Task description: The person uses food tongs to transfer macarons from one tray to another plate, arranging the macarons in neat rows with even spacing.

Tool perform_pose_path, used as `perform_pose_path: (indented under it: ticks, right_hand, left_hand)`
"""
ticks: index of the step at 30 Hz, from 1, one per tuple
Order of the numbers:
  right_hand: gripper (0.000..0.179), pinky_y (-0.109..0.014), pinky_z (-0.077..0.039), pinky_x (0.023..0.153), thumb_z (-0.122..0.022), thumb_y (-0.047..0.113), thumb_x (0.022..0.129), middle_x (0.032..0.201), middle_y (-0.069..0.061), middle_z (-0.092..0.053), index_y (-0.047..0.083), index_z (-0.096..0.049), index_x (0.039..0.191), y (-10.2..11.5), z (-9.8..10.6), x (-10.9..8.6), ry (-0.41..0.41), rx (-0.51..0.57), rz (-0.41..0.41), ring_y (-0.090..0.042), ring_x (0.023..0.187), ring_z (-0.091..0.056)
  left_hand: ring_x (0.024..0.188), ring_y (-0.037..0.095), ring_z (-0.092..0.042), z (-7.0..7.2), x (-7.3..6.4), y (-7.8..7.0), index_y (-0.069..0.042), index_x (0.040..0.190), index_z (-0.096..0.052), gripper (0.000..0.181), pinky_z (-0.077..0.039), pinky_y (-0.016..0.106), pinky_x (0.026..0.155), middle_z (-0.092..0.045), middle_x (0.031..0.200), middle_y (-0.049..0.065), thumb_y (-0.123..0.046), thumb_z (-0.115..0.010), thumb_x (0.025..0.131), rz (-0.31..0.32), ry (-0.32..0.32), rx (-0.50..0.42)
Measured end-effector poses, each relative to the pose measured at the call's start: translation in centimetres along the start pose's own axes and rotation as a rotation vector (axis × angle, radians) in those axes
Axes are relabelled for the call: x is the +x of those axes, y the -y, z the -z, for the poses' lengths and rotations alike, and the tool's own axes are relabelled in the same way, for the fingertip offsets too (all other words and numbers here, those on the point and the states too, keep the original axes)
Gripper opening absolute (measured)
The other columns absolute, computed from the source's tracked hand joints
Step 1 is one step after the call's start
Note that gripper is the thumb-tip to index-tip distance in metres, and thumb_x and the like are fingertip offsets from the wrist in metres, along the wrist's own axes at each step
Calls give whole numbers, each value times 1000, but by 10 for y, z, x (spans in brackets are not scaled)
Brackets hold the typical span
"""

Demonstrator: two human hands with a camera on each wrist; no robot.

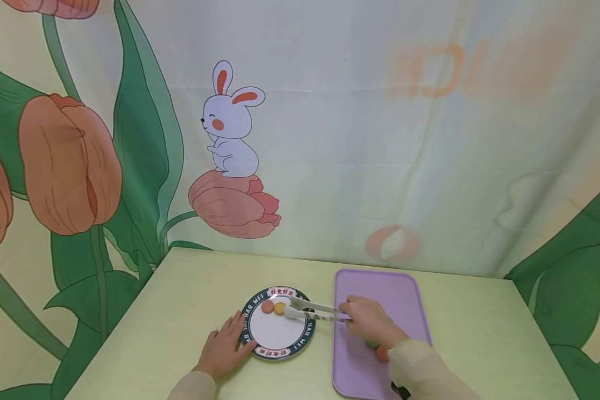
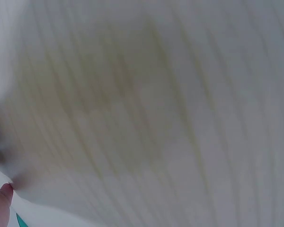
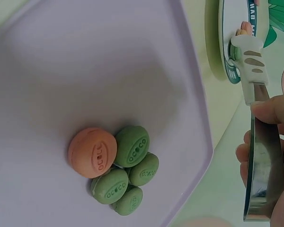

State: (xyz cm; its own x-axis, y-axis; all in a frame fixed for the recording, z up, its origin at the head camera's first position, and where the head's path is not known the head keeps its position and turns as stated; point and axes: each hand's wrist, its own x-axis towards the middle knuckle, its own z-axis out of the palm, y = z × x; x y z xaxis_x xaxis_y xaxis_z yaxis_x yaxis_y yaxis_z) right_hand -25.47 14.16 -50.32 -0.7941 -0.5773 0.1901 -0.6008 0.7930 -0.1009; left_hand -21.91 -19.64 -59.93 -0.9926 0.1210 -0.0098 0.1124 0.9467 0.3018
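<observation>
In the head view my right hand [image 1: 370,319] grips kitchen tongs [image 1: 327,318], whose white tips reach over a round plate [image 1: 277,336] with a dark lettered rim. A green macaron [image 3: 235,51] shows at the tips in the right wrist view; whether it touches the plate I cannot tell. Beside the tips, a pinkish-orange macaron [image 1: 267,306] and a yellow one [image 1: 279,309] lie on the plate. My left hand [image 1: 225,347] rests at the plate's left edge, fingers extended. Pale fabric covers most of the left wrist view.
Right of the plate lies a purple tray [image 1: 400,300]. On it, an orange macaron [image 3: 92,153] sits against several green macarons [image 3: 132,146]. A curtain printed with tulips and a rabbit [image 1: 235,139] hangs behind the pale table [image 1: 190,294].
</observation>
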Motion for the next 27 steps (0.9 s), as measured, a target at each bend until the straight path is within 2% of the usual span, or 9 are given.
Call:
perform_pose_path:
  ticks: [6, 13, 21, 27]
  right_hand:
    - [15, -21, -27, 43, -58, 6, 71, 64, 7, -41, 14, -63, 82, 2, -2, 3, 15, 10, -11, -9, 52, -33]
    - [16, -22, -28, 43, -60, 7, 68, 64, 6, -42, 14, -64, 82, 6, -1, 4, -9, 10, -13, -10, 52, -35]
    - [24, -22, -28, 44, -63, 9, 70, 66, 5, -44, 11, -66, 94, 9, -1, 3, 43, 10, -46, -10, 54, -36]
    - [26, -21, -28, 44, -63, 10, 71, 67, 4, -44, 12, -66, 97, 8, -3, 3, 48, 19, -56, -10, 54, -35]
  left_hand:
    - [132, 30, -26, 1, -1, -1, -11, 139, -27, 77, -24, 57, 100, -23, 146, 6, -61, -40, 82, -4, -2, -4]
    - [132, 30, -26, 0, -1, 0, -12, 140, -26, 77, -24, 57, 100, -23, 147, 5, -61, -40, 82, -6, -6, -7]
    - [132, 30, -26, 0, -1, 1, -12, 140, -26, 77, -24, 56, 100, -22, 147, 5, -62, -39, 82, -2, 1, -6]
    - [132, 31, -26, 2, -1, -1, -11, 139, -27, 77, -24, 57, 100, -23, 146, 6, -61, -39, 83, -4, 6, -1]
